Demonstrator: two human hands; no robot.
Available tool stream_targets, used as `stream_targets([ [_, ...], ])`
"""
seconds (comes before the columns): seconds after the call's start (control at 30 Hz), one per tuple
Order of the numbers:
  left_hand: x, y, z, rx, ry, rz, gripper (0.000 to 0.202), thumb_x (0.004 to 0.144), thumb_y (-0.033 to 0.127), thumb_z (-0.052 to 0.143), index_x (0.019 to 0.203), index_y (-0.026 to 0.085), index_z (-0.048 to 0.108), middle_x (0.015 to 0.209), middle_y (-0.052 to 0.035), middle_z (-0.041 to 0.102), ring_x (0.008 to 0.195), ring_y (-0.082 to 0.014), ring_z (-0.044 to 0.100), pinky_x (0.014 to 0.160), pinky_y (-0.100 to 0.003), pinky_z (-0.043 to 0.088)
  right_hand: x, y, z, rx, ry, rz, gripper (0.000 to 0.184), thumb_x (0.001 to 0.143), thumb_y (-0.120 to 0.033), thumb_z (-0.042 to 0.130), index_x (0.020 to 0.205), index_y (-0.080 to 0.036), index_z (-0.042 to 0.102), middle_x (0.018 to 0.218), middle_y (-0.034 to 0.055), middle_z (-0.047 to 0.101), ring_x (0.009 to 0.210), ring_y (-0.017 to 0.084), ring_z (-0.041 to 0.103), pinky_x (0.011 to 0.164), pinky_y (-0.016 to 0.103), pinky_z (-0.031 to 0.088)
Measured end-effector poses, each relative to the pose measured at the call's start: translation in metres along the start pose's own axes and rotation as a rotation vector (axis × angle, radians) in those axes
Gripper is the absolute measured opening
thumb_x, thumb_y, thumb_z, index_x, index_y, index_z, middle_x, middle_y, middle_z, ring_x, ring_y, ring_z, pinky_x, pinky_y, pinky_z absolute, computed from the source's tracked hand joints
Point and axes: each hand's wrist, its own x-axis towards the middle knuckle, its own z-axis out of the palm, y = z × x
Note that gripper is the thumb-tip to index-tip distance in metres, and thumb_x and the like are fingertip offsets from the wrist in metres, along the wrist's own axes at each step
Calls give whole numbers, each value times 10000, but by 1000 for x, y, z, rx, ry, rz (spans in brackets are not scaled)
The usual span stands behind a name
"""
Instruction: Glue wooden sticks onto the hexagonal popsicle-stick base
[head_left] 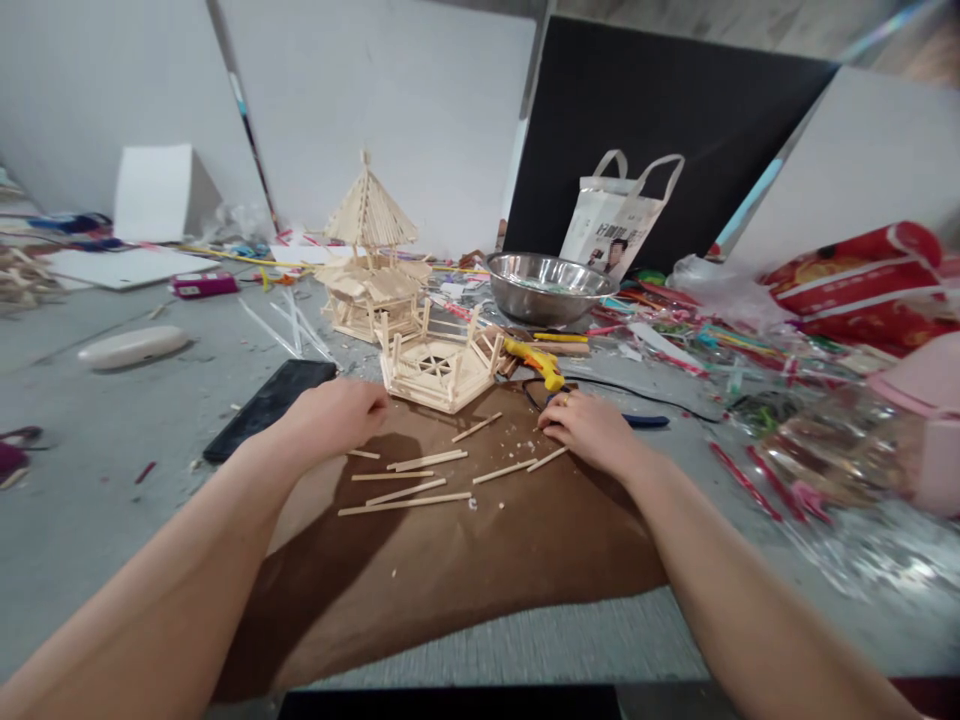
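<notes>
Right hand: fingers curled low over brown mat, by end of short stick; whether gripped, cannot tell. Left hand: fingers folded inward, tips hidden; contents, cannot tell. Between hands: loose sticks, scattered. Just beyond them: hexagonal stick frame, posts upright. Just beyond right hand: yellow glue gun. Farther: peaked-roof model. Step, judged: sorting sticks beside frame. Next move likely calls for fine fingertip pinch, single stick.

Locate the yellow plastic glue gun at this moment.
In the head view, the yellow plastic glue gun lies just right of centre, between the hexagonal pale-wood stick frame and the person's bare right hand.
</notes>
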Motion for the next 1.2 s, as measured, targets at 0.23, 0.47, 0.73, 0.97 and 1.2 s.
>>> stream_targets([
  [0.23,0,14,11,-4,-52,111,284,715,367,319,736,216,558,759,-43,606,686,-187,538,580,-286,376,-2,16,5,-34,61,210,288,734,-256,468,1012,-246,542,976,28,585,869,198,501,697,291,347],
  [0.47,-4,34,19,-66,-39,212,276,738,324,324,748,200,570,796,-54,607,740,-183,540,628,-285,384,-4,34,12,-12,58,342,273,726,-257,472,978,-206,561,968,45,595,875,208,518,706,291,377],
  [0.73,-5,39,25,-84,-34,267,238,735,322,358,730,212,569,776,-39,607,739,-186,541,622,-288,380,-4,21,2,181,127,216,202,719,-224,468,876,-213,595,895,25,610,844,169,515,725,260,361],
  [0.97,-11,48,15,-130,12,339,366,693,496,397,876,221,552,881,-43,575,840,-197,506,701,-303,376,-4,6,2,358,86,183,197,745,-298,416,765,-217,595,775,12,624,709,133,541,617,217,360],
  [1.2,-20,61,35,-154,-21,570,527,744,477,344,1222,268,277,1312,-56,267,1180,-226,241,923,-384,224,-1,11,-7,427,196,294,228,748,-321,395,772,-210,593,758,7,629,666,133,545,580,215,355],
])
